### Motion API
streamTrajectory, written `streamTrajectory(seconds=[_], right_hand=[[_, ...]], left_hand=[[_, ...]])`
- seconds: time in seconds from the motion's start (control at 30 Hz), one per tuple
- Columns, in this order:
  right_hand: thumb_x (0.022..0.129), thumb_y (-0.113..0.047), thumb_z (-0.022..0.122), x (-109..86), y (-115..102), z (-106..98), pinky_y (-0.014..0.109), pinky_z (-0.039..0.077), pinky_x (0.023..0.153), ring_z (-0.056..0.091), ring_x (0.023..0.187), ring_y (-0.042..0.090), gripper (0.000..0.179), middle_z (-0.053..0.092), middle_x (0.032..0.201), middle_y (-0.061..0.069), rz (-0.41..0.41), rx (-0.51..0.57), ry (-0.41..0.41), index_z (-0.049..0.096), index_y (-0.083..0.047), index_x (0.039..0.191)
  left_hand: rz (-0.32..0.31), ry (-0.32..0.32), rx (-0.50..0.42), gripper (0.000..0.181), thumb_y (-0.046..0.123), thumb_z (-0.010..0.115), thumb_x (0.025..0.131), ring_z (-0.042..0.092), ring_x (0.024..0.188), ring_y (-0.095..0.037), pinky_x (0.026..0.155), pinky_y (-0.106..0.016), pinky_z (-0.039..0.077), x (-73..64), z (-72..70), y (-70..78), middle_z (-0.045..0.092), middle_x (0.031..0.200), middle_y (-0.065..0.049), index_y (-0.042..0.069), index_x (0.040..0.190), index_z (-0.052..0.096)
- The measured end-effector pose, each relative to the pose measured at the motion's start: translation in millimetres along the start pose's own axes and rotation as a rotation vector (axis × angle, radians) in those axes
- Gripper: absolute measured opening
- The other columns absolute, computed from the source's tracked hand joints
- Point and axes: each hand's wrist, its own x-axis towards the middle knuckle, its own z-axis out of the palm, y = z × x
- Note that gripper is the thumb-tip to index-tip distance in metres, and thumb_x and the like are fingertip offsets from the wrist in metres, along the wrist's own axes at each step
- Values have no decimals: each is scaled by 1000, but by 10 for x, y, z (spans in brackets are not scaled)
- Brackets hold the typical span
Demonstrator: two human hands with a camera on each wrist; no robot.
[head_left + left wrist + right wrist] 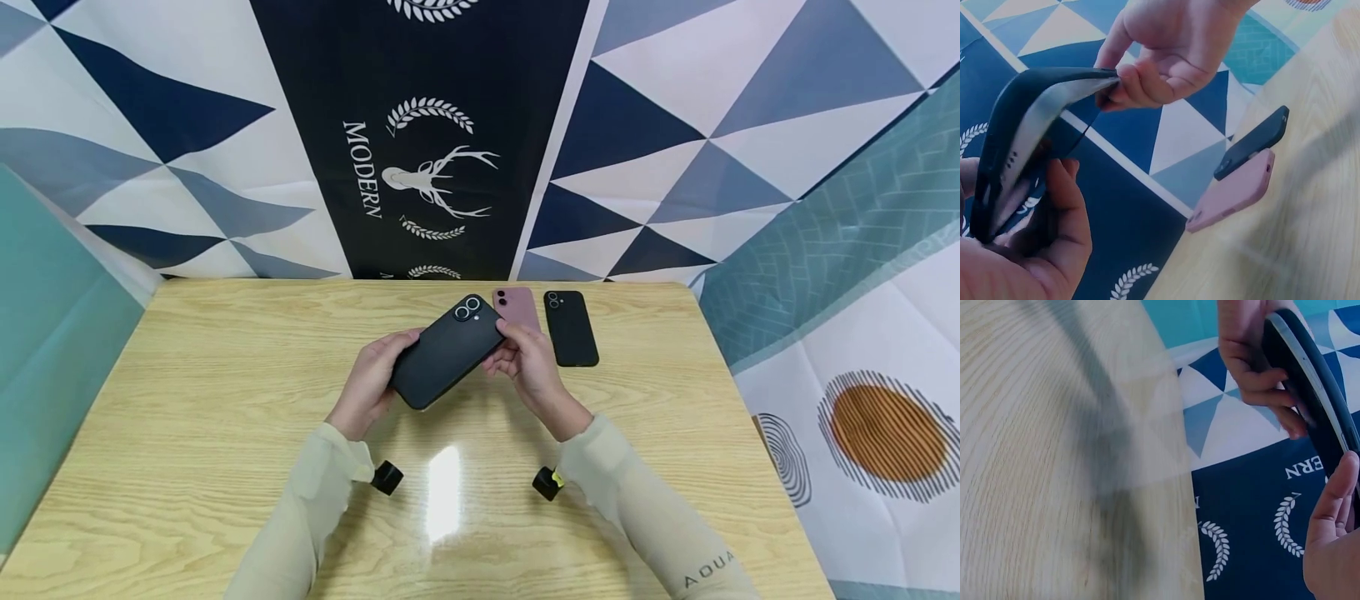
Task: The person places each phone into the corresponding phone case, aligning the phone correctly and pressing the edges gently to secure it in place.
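Note:
A smartphone (1038, 119) with a pale metallic edge sits in a black case (450, 354), back and twin camera rings facing up in the head view. It is held tilted above the table by both hands. My left hand (369, 375) grips its lower left end, thumb along the side. At the upper right corner, my right hand (536, 367) pinches the edge between thumb and curled fingers. The left wrist view shows the case rim standing slightly off the phone's edge. Behind the right hand lie a pink phone (517, 307), partly hidden, and a black phone (572, 329).
The wooden table (225, 467) ends at a patterned backdrop (442, 167) with a deer print. Patterned cloth (847, 350) hangs at the right, and a teal panel (60, 350) stands at the left. A small black device (387, 477) is at each wrist.

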Motion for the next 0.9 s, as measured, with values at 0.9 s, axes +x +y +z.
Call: streamTrajectory(seconds=[0.9], right_hand=[[100, -18, 37, -5, 3, -3, 15, 31, 39, 38, 36, 4, 48, 51, 45, -3, -41, -96, -19, 45, -11, 53]], left_hand=[[110, -135, -59, 25, 14, 47, 95, 60, 56, -6, 55, -16, 50, -78, -45, 35, 68, 77, 1, -4, 111, 51]])
